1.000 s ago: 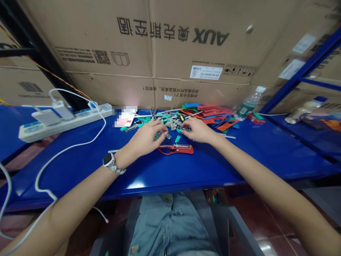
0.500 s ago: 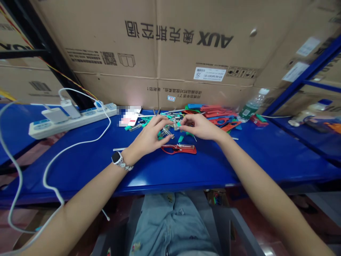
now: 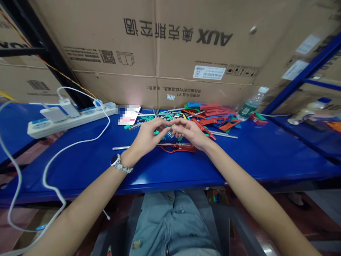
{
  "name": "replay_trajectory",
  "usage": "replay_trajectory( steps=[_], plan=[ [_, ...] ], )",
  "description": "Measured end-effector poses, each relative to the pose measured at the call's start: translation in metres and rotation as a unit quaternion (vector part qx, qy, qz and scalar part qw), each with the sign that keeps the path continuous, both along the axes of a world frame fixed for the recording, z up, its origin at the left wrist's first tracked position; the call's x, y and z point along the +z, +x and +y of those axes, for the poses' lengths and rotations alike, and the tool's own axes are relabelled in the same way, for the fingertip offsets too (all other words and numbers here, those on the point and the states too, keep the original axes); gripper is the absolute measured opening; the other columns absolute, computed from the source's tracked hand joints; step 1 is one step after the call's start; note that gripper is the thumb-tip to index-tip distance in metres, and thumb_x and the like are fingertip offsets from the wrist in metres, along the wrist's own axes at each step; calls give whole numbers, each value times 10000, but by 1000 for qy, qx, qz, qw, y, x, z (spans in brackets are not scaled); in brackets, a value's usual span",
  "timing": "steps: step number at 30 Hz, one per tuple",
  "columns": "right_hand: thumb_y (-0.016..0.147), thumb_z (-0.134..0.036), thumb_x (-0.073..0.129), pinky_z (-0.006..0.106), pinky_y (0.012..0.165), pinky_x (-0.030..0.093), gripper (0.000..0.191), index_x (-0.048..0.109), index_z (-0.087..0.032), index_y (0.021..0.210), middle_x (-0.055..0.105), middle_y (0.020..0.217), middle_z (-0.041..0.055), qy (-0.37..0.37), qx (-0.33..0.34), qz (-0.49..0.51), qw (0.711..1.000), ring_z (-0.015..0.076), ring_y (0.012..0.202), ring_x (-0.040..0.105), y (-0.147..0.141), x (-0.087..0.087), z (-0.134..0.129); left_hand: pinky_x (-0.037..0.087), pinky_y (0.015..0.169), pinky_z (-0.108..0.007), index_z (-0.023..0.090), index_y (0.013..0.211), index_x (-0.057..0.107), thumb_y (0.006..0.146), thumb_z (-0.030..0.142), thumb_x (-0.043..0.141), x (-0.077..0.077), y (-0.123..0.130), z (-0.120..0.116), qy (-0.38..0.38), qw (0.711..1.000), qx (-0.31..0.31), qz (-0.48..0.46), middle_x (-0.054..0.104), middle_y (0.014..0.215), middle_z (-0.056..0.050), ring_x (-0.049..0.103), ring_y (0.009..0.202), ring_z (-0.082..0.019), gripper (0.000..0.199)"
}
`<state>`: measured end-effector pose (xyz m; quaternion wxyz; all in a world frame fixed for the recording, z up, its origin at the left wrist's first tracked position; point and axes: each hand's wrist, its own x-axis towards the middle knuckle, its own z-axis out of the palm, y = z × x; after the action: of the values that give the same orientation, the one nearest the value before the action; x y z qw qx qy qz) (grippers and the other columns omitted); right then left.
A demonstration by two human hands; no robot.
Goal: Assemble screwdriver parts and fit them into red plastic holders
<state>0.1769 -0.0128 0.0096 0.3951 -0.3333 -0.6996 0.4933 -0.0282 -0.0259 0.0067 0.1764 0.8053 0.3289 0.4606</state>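
My left hand and my right hand meet fingertip to fingertip over the middle of the blue table. Both are closed in a pinch on something small, mostly hidden by the fingers. A clear plastic piece shows just under the fingertips. In front of the hands lies a half-shell red lighter handle with inner parts in it, a metal tube reaching out to its left. Behind them spreads a pile of green and clear small parts. Red handle shells are heaped to the right.
A white power strip with plugged chargers and cables lies at the left. A phone rests near the pile. At the right stand a green-labelled bottle and a small red box. A large carton walls off the back.
My hands have come closer together, the right moving left until the fingertips meet. More red shells and metal tubes to the right are uncovered.
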Motion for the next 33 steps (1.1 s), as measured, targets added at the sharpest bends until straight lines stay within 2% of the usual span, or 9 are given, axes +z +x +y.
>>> replay_trajectory(
  steps=[3,6,12,17,25,28,33],
  plan=[
    [857,-418,764,321,762,536,264,658,-214,988,699,879,8,32,-18,-25,999,147,775,639,-1,-1,-2,588,661,-293,190,1015,723,945,405,681,-5,2,0,-115,989,-7,-95,755,835,-39,699,707,-152,230],
    [855,-416,768,325,742,548,257,657,-213,967,721,879,12,24,-5,-25,999,144,740,654,-5,-3,-4,623,662,-314,186,971,694,907,402,715,-9,2,2,-164,975,-13,-148,763,851,-44,723,688,-155,226],
    [804,-404,814,318,674,551,294,631,-220,940,732,780,-9,-30,14,22,999,137,631,656,-5,-4,-6,655,705,-344,183,970,705,903,428,717,-12,3,6,-168,974,-3,-155,776,861,-53,754,741,-180,255],
    [777,-385,833,333,710,547,306,650,-215,955,705,792,-7,-39,-22,29,999,141,671,643,-3,-3,-4,645,768,-340,183,942,740,901,450,715,-7,2,4,-179,965,-15,-189,777,878,-50,738,751,-163,271],
    [735,-431,868,318,660,508,335,692,-216,922,638,701,-37,-36,-17,58,998,122,606,567,-3,2,-5,587,731,-270,177,1038,721,898,374,744,-3,-2,-4,-96,988,-26,-115,756,866,-40,707,783,-142,243],
    [751,-425,858,316,658,495,307,721,-219,934,658,719,-23,-47,-11,75,996,127,619,577,-3,0,-5,585,695,-256,175,1074,697,906,379,734,-3,-1,-3,-120,984,-48,-121,756,828,-34,719,756,-141,267],
    [762,-454,848,311,694,493,298,727,-224,906,670,767,-10,-64,-32,106,992,129,670,582,-6,-3,-4,630,763,-304,185,1057,677,883,385,736,-4,3,-2,-193,962,-76,-175,785,852,-40,753,782,-159,272]
  ],
)
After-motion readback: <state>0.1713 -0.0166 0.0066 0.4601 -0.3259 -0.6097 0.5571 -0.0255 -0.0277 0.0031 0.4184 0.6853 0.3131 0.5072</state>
